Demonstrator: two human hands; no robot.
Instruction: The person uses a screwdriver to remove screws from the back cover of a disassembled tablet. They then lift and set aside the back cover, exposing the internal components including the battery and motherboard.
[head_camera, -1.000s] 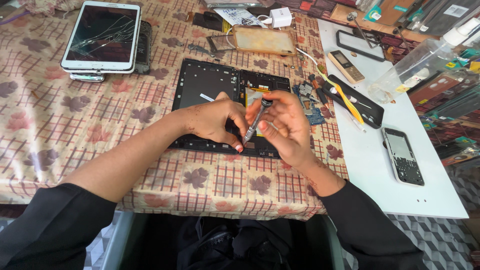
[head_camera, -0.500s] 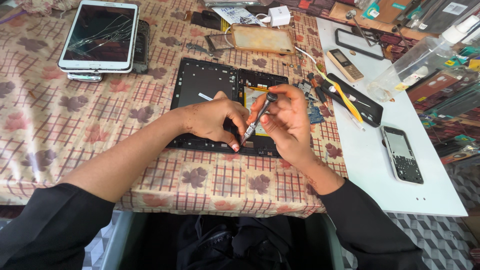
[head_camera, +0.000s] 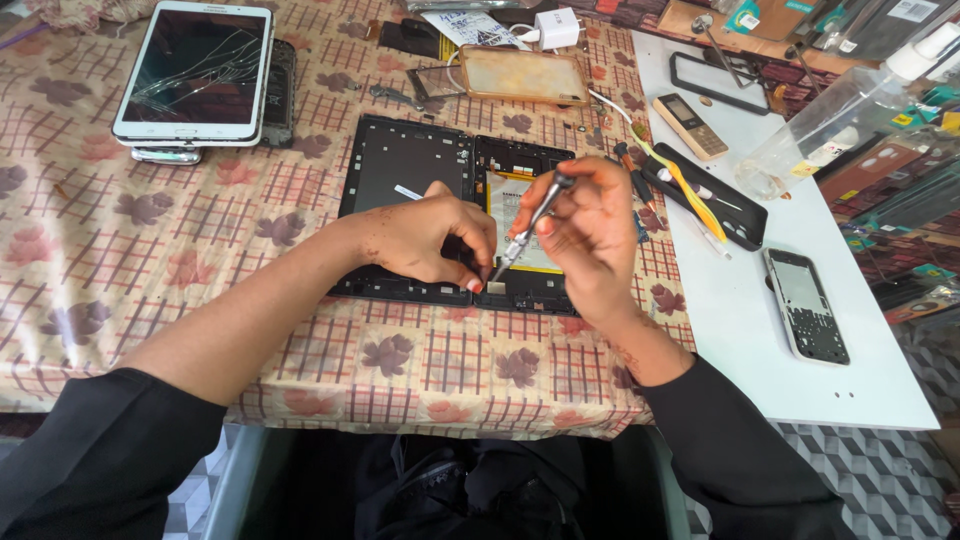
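Left hand (head_camera: 425, 240) presses flat on the opened black tablet frame (head_camera: 400, 170); right hand (head_camera: 590, 235) pinches the slim silver screwdriver (head_camera: 525, 235), best kept upright.

The opened tablet (head_camera: 420, 190) lay flat on the checked cloth, black frame up, insides and battery exposed, while a slim metal tool (head_camera: 530, 225) leaned tilted, its tip down near the lower edge.

hands on the opened tablet (head_camera: 455, 215)
my right hand (head_camera: 590, 235) tilts a tool (head_camera: 528, 232) onto it; my left hand (head_camera: 430, 240) presses beside the tip.
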